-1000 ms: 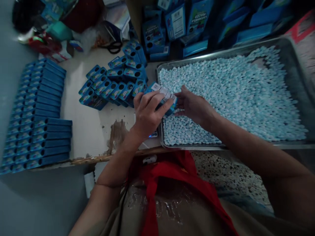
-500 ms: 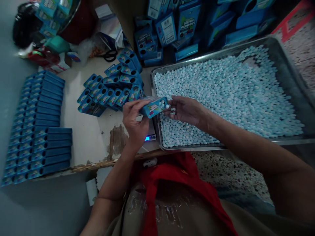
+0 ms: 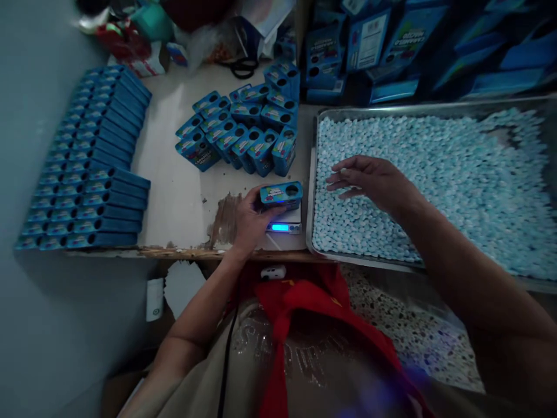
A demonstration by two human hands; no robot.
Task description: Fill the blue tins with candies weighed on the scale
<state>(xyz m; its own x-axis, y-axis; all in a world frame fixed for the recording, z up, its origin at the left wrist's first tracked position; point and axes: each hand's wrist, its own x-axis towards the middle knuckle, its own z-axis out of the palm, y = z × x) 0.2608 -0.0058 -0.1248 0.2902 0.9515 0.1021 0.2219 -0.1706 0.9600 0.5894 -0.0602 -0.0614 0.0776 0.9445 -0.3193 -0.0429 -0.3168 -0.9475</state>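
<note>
My left hand (image 3: 255, 217) grips a small blue candy box (image 3: 282, 194) with a round dark hole in its top. The box is upright on or just over a small digital scale (image 3: 285, 226) whose display glows blue; whether it bears its full weight there I cannot tell. Over the near left part of a metal tray (image 3: 310, 191) hovers my right hand (image 3: 369, 180), fingers spread and nothing visible in them. Pale blue and white candies (image 3: 435, 174) fill most of that tray.
Left of the scale stands a loose group of blue boxes (image 3: 243, 130). Stacked boxes (image 3: 96, 157) line the table's left side. Black scissors (image 3: 243, 68) lie at the back, beside a plastic bag. More boxes (image 3: 365, 46) sit in a carton behind the tray.
The candy box has moved down from a tilt at the tray's edge to upright at the scale. My right hand has drawn away from the box and opened over the candies. The view has shifted.
</note>
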